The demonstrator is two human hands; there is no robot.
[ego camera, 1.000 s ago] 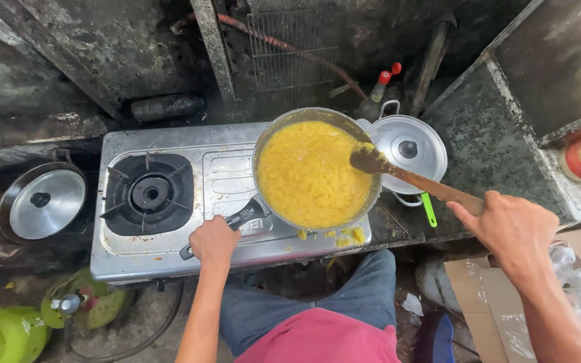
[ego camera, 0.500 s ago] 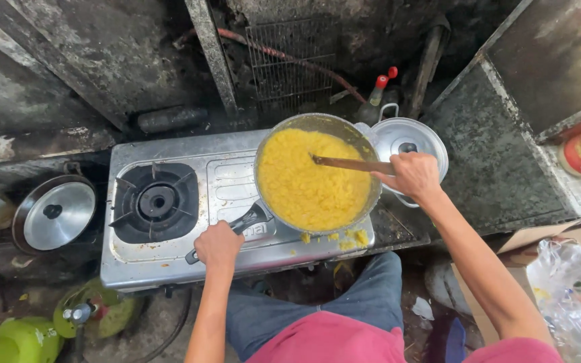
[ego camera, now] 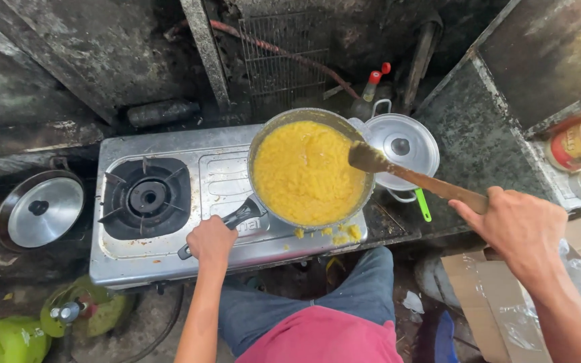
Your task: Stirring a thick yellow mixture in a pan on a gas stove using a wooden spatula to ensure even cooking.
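We hold the round metal pan of thick yellow mash, centre frame on the steel two-burner stove, by its black handle: left hand wrapped tight. Right hand grips the wooden spatula at its end. Load looks heavy, sticky; pan likely hot, handle only.

A rough kitchen: gas stove, pan, sooty walls
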